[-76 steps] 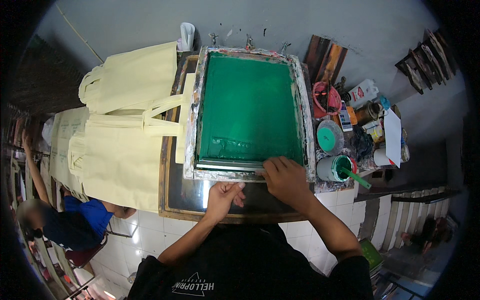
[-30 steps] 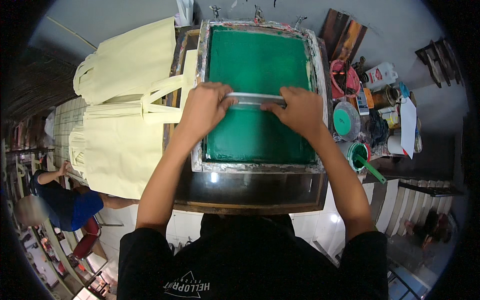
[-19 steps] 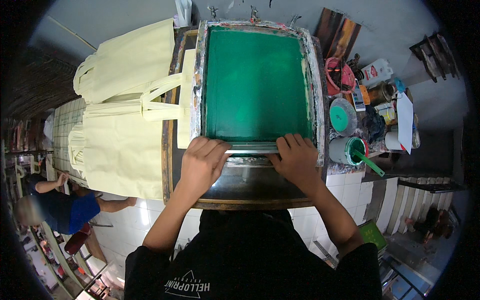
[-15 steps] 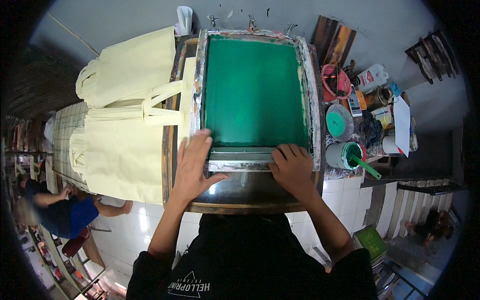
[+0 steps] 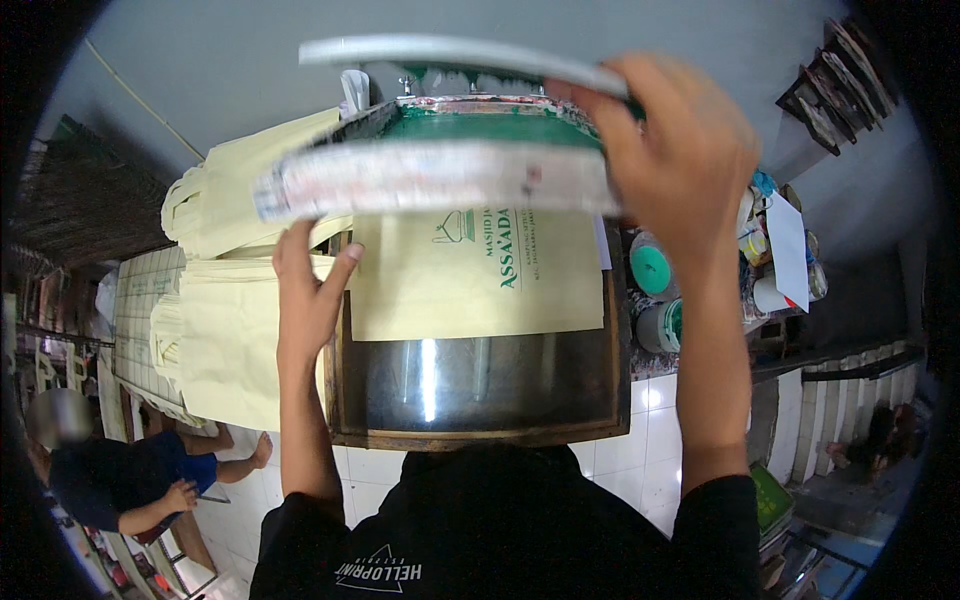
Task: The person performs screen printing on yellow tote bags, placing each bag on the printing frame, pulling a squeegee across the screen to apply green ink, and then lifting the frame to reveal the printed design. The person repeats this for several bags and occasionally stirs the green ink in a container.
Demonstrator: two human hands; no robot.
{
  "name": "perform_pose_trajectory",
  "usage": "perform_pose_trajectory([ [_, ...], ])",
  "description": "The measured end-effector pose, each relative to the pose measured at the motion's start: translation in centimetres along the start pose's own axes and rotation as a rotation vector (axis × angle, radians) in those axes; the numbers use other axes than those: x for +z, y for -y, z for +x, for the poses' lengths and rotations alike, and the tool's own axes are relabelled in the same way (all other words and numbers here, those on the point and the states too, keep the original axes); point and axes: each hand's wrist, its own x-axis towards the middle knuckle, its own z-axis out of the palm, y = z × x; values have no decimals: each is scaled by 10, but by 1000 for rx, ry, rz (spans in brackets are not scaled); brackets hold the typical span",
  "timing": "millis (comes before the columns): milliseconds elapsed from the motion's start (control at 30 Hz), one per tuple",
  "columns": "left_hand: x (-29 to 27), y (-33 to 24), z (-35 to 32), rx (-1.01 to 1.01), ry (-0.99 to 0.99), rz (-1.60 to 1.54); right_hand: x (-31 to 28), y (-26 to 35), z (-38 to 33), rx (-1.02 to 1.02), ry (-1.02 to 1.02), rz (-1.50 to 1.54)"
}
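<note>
Screen frame (image 5: 440, 178): head view; tilted, near side clear of the surface (image 5: 480, 395); blurred.
Squeegee (image 5: 440, 50): above the frame.
Right hand (image 5: 690, 150): grip closed on the squeegee's right end, above the frame's near right corner.
Left hand (image 5: 312, 290): grip spread, thumb apart, fingertips at the frame's near left corner; contact cannot be told.
Cream bag (image 5: 430, 300): flat, partly beneath the frame; green print visible.
Bag stacks (image 5: 230, 330): 2, left of the frame.
Green-filled tub (image 5: 651, 269): right of the frame.
</note>
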Motion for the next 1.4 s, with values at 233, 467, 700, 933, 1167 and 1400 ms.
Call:
perform_pose_trajectory([
  [233,37,86,12,13,419,409,7,-22,98,264,127,-83],
  [467,34,97,19,-161,493,107,19,-36,123,202,84,-3],
  [700,-15,112,26,-97,271,-63,23,-58,136,210,129,-46],
  [933,-82,163,43,-107,-152,686,32,-68,147,140,106,-43],
  [1167,246,-59,56,279,487,185,42,-73,157,168,156,-119],
  [1400,307,-103,78,57,757,439,29,-75,145,129,197,-19],
])
